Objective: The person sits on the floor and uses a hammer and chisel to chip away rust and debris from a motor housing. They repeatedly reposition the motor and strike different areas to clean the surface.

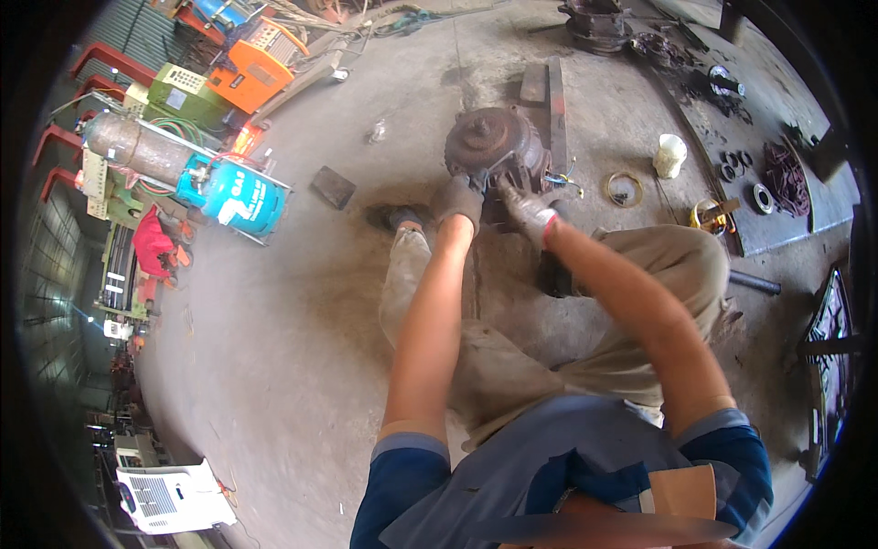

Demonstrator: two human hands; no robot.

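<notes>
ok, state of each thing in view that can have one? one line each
Ribbed housing: rusty, on the floor
Left hand: gloved, at the housing; grip unclear
Right hand: gloved, at the housing; grip unclear
Wires: loose, ends splayed
Yellowish ring: lying flat
Dark block: lying flat
Red cloth: crumpled
White container: contents unclear
Blue cylinder: valve position unclear

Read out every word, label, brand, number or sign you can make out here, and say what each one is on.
I won't copy out printed text, but here is where it stands:
Blue cylinder: large white lettering, partly legible.
Orange machine: small markings, too small to read.
Green machine: pale panel with marks, too small to read.
Rusty round housing at the hands: no lettering I can make out.
</notes>
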